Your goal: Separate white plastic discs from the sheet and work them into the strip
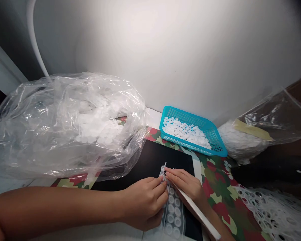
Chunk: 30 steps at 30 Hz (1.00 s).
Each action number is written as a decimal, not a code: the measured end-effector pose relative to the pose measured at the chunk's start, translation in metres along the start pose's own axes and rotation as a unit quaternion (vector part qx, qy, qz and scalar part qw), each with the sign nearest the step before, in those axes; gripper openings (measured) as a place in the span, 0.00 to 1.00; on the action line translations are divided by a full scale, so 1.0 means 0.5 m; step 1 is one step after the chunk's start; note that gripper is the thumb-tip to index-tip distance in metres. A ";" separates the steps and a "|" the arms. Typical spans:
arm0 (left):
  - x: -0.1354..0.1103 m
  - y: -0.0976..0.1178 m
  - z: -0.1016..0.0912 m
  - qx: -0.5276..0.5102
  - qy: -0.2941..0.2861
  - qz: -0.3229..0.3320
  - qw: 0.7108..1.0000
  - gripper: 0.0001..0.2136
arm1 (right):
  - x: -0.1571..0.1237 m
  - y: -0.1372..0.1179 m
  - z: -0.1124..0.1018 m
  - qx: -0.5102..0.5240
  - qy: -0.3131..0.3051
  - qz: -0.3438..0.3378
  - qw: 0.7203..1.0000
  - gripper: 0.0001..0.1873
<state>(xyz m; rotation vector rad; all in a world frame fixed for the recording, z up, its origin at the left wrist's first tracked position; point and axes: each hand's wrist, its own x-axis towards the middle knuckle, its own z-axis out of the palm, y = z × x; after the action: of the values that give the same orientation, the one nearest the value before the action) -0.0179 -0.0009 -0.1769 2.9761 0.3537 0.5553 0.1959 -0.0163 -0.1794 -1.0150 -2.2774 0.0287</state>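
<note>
A clear plastic sheet (174, 211) with rows of white round pieces lies lengthwise in front of me. My left hand (149, 199) is closed, its fingertips pinching the sheet's far end from the left. My right hand (187, 184) meets it there from the right, fingers bent and pressed on the same end. The tiny spot between the fingertips is mostly hidden. Along the right side of the sheet, under my right hand, runs a long white flat bar (199, 214). A black mat (168, 152) lies beneath the sheet.
Left stands a large clear bag (40, 124) with white discs (102, 125). Behind, a blue basket (222, 149) holds small white pieces (185, 131). A second bag (243, 140) sits right, above perforated white sheets (281, 211) on the camouflage cloth (219, 194). A wall (150, 60) rises behind.
</note>
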 end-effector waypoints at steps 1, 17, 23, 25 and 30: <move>0.001 -0.001 -0.002 0.000 -0.004 0.001 1.000 0.16 | 0.000 -0.001 0.002 0.004 0.007 0.005 1.000 0.14; 0.003 -0.004 -0.010 -0.031 -0.009 -0.013 0.999 0.14 | 0.018 -0.019 -0.020 0.159 -0.004 0.186 0.970 0.07; 0.002 -0.010 -0.014 -0.046 0.017 -0.011 0.999 0.16 | 0.001 -0.013 -0.020 0.244 0.033 0.236 0.940 0.05; 0.002 -0.010 -0.012 -0.049 0.022 -0.014 0.998 0.17 | 0.001 -0.017 -0.017 0.244 0.020 0.241 0.939 0.05; 0.000 -0.009 -0.013 -0.054 0.008 -0.020 0.998 0.16 | 0.010 -0.026 -0.016 0.227 -0.016 0.232 0.946 0.05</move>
<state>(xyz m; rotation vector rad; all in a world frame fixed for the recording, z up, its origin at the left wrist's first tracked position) -0.0209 0.0036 -0.1715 2.8549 0.3724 0.5756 0.1891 -0.0239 -0.1670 -1.2649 -1.8752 0.7348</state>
